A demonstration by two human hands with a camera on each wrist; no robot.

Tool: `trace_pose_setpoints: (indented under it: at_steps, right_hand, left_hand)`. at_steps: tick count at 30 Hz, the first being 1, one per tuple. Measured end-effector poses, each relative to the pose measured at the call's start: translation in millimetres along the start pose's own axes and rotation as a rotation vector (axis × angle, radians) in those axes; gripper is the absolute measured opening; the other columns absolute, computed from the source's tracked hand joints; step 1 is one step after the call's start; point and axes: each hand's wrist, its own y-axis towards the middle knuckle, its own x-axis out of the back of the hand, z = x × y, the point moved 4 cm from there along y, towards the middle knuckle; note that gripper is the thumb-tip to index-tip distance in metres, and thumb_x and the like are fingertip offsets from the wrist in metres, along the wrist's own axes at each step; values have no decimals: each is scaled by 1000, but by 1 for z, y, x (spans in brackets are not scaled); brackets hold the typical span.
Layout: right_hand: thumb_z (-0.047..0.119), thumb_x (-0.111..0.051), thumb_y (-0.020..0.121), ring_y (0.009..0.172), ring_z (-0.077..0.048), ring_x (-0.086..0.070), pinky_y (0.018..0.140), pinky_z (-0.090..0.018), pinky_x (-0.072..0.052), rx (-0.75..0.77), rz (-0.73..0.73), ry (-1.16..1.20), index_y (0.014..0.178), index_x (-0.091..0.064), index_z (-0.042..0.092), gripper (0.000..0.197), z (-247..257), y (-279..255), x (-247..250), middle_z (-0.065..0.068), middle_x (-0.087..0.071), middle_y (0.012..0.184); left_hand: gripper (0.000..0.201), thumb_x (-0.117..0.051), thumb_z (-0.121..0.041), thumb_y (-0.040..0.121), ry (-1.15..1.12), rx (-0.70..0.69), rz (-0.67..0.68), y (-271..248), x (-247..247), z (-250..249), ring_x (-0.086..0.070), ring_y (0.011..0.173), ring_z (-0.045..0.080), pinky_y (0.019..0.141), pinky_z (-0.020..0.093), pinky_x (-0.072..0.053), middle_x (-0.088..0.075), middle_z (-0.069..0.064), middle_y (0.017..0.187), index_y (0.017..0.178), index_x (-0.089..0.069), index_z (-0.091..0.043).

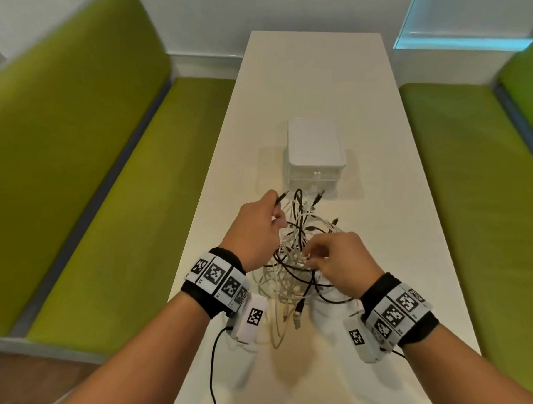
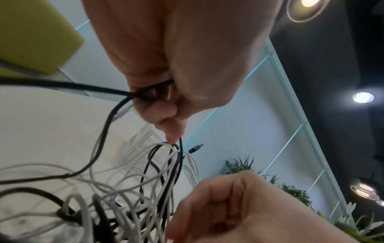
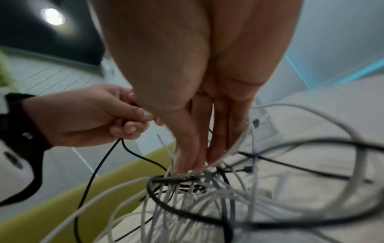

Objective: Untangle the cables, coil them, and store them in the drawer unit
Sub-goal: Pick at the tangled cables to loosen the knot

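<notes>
A tangle of black and white cables point(image 1: 296, 264) lies on the white table point(image 1: 310, 81), just in front of the white drawer unit point(image 1: 316, 149), whose drawers are closed. My left hand point(image 1: 275, 214) is raised over the tangle's left side and grips a thin black cable point(image 2: 83, 86) near its end; the plug point(image 1: 282, 198) sticks out past the fingers. My right hand point(image 1: 310, 255) reaches down into the middle of the tangle point(image 3: 207, 189), and its fingertips point(image 3: 187, 164) pinch white strands there. Loose plug ends point(image 1: 298, 316) hang toward me.
Green upholstered benches run along both sides of the table, left point(image 1: 93, 163) and right point(image 1: 474, 180). A white wall closes off the table's far end. Bare tabletop shows behind and to the right of the drawer unit. Black leads trail from my wrist cameras point(image 1: 251, 320).
</notes>
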Motion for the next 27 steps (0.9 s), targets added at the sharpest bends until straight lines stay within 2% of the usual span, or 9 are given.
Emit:
trace_pose_setpoints:
  at_steps: [2, 4, 6, 8, 10, 16, 19, 22, 27]
  right_hand:
    - [20, -76, 85, 73, -4, -66, 73, -25, -53, 52, 104, -114, 82, -78, 28, 9, 9, -2, -5, 14, -70, 73]
    - [23, -72, 86, 70, -2, -64, 69, -20, -50, 62, -45, -16, 84, -76, 29, 8, 15, 1, 4, 14, -70, 73]
    - [23, -76, 84, 71, -3, -62, 67, -14, -47, 78, -222, 119, 89, -70, 31, 11, 17, 3, 14, 11, -69, 79]
    - [27, -80, 83, 78, -3, -62, 70, -11, -46, 110, -230, 176, 96, -70, 34, 18, 17, 6, 16, 12, -68, 89]
    - [33, -78, 85, 84, -4, -63, 77, -19, -49, 96, -201, 147, 100, -72, 37, 17, 15, 9, 14, 11, -68, 94]
    - [31, -67, 83, 93, -22, -57, 80, -41, -49, 82, -241, -213, 92, -71, 30, 10, 22, 15, 24, 9, -64, 88]
    - [16, -70, 88, 89, -6, -62, 83, -25, -48, 199, -328, 71, 92, -72, 24, 9, 25, 8, 31, 14, -69, 88]
    - [10, -64, 95, 92, 3, -64, 80, -11, -47, 187, -301, 318, 98, -68, 22, 13, 27, 4, 30, 17, -71, 92]
    - [18, -67, 94, 94, -15, -57, 81, -34, -48, 292, -383, 91, 100, -68, 29, 12, 29, 5, 31, 13, -64, 91]
  left_hand:
    - [33, -48, -3, 98, 12, 10, 17, 0, -2, 3, -69, 93, 13, 68, 27, -52, -69, 5, 101, 80, -35, -29]
    - [34, -47, -4, 97, 8, -3, 41, 0, -4, 3, -70, 97, 17, 72, 36, -55, -70, 6, 99, 79, -33, -30]
    - [32, -48, -5, 97, -20, -23, 54, -1, -5, -2, -70, 90, 18, 72, 42, -54, -71, 8, 95, 80, -33, -28]
    - [28, -48, -3, 98, -116, -72, 47, -4, -3, -11, -69, 79, 17, 67, 34, -52, -70, 9, 91, 82, -34, -21]
    - [26, -48, 1, 99, -269, -101, 32, -7, 1, -17, -69, 71, 19, 65, 26, -50, -69, 12, 88, 83, -34, -15]
    - [19, -55, -3, 96, -254, -100, 15, -13, 7, -8, -65, 76, 4, 69, 39, -49, -69, 5, 89, 88, -39, -7]
    - [37, -64, -17, 93, -155, -81, -40, -17, 12, -1, -48, 60, 12, 65, 40, -45, -67, -9, 84, 79, -31, -23]
    - [41, -66, -19, 94, -150, -47, -86, -20, 13, 1, -60, 70, 22, 69, 43, -48, -68, -5, 78, 74, -31, -28]
    - [40, -65, -22, 93, -98, 0, -207, -19, 19, 4, -46, 54, 6, 55, 30, -34, -72, -8, 81, 72, -31, -26]
